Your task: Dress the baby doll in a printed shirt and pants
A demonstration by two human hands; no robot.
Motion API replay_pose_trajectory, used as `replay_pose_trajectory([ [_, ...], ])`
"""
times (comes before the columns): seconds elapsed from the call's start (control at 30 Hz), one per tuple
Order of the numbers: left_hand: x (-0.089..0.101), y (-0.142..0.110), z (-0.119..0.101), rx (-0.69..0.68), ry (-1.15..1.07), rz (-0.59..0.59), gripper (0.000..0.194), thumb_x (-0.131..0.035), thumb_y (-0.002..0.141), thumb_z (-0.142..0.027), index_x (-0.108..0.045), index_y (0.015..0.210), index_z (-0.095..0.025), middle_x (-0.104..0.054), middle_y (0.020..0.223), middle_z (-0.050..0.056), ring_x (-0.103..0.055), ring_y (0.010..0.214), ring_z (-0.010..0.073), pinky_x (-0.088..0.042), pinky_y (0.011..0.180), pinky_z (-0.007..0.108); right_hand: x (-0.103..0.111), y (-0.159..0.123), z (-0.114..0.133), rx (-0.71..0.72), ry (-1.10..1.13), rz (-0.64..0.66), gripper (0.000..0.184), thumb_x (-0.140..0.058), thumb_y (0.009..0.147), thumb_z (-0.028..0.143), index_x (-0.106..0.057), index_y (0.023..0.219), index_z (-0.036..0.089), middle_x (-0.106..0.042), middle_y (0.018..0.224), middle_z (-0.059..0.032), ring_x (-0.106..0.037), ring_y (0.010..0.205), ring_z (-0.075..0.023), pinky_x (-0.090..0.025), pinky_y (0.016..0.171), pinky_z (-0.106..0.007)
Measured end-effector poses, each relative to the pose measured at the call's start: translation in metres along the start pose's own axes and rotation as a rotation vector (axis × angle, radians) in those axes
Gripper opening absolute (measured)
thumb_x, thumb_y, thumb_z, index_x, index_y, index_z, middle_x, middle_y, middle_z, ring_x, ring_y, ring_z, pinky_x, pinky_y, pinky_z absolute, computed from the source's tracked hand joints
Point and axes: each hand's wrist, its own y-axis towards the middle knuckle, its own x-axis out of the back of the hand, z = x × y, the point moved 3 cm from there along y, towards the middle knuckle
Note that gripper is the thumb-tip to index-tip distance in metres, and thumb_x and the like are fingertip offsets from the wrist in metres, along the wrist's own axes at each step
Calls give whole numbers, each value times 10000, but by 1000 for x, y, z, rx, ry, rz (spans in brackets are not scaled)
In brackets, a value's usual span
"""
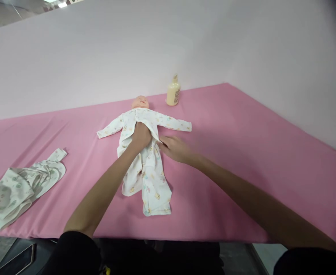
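Note:
A baby doll lies on its back on the pink table, dressed in a white printed sleepsuit. My left hand rests on the doll's chest, its fingers curled on or under the suit's front flap. My right hand pinches the edge of the suit at the doll's right side, fingers pressed together on the cloth. The suit's arms are spread out sideways and its legs point toward me.
A cream lotion bottle stands behind the doll near the wall. A crumpled patterned garment lies at the table's left front. A phone lies below the table edge at lower left.

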Motion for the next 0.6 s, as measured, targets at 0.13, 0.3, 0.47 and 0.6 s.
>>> replay_pose_trajectory([
  [0.13,34,-26,-4,-78,381,-5,170,-459,925,-162,-605,1009,-185,-637,1064,136,-574,1034,294,-476,864,401,5,4,0,-74,-30,-155,188,-469,958,311,-433,801,215,-549,734,-7,-449,610,-154,-282,567,-296],
  [0.3,72,-43,18,-24,614,-128,404,-552,922,-295,-500,1279,-113,-563,1206,188,-528,1116,335,-454,869,412,16,13,28,144,-264,-433,131,-500,953,271,-584,980,174,-576,1064,-127,-544,917,-236,-419,791,-363],
  [0.47,73,-32,40,5,662,53,229,-412,969,-214,-624,1037,-157,-646,1025,130,-584,993,292,-443,781,377,5,33,61,414,-523,-318,259,-456,965,172,-690,854,175,-489,1399,-156,-438,1240,-313,-351,963,-448],
  [0.6,80,-27,43,-24,511,-64,230,-383,974,-206,-611,982,-179,-669,994,104,-575,992,273,-426,806,373,-3,58,58,309,-594,-282,322,-423,986,196,-727,895,146,-435,1481,-179,-391,1299,-343,-330,976,-469],
])
